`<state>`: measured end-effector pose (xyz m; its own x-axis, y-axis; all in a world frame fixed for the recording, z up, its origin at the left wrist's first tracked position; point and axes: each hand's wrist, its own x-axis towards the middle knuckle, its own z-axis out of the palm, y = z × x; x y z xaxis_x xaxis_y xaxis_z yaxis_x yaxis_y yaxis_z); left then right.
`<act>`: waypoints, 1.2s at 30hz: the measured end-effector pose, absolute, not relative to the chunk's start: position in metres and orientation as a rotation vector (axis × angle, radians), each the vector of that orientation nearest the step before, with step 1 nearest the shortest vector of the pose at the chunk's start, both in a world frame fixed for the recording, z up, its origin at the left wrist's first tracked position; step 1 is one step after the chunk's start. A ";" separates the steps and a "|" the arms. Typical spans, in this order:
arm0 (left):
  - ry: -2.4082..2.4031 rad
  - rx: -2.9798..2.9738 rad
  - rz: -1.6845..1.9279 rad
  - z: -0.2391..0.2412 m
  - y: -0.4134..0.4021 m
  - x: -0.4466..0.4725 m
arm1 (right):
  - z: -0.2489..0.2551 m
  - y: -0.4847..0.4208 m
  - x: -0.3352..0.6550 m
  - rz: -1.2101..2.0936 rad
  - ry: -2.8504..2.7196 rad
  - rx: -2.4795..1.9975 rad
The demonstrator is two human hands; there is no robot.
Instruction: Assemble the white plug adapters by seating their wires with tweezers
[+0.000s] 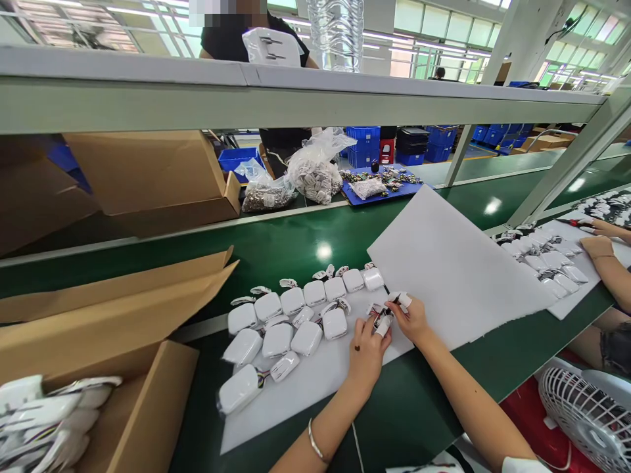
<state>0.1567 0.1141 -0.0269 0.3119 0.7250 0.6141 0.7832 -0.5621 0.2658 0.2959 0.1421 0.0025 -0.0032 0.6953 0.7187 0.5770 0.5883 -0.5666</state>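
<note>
My left hand (367, 348) and my right hand (409, 316) meet over a white foam sheet (305, 387) on the green bench. Together they pinch a small white part with coloured wires (383, 320); white finger cots cover some fingertips. Both hands are closed on it. Several white plastic cases (279, 338) with wired pieces lie in rows on the sheet just left of my hands. A second white sheet (453, 269) lies tilted to the right, overlapping the first.
An open cardboard box (142, 407) at the lower left holds more white cases. Another person's hands (599, 246) work on similar cases at the right. Bags of parts (315, 172) and a blue tray (379, 190) sit beyond the green conveyor. A white fan (586, 414) stands at lower right.
</note>
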 end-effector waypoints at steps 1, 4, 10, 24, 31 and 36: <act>-1.429 -2.478 -1.092 -0.026 0.114 0.157 | 0.001 0.142 0.296 0.126 -1.674 -1.075; -1.436 -2.488 -1.090 -0.026 0.115 0.157 | -0.002 0.141 0.294 0.122 -1.661 -1.102; -1.425 -2.527 -1.053 -0.029 0.117 0.154 | -0.004 0.140 0.280 0.073 -1.588 -1.220; -1.389 -2.476 -1.129 -0.030 0.115 0.157 | 0.008 0.133 0.291 -0.012 -1.516 -1.175; -1.434 -2.493 -1.064 -0.033 0.115 0.157 | -0.003 0.137 0.289 -0.046 -1.627 -1.121; -1.455 -2.543 -0.993 -0.034 0.113 0.157 | -0.005 0.137 0.287 -0.052 -1.629 -1.216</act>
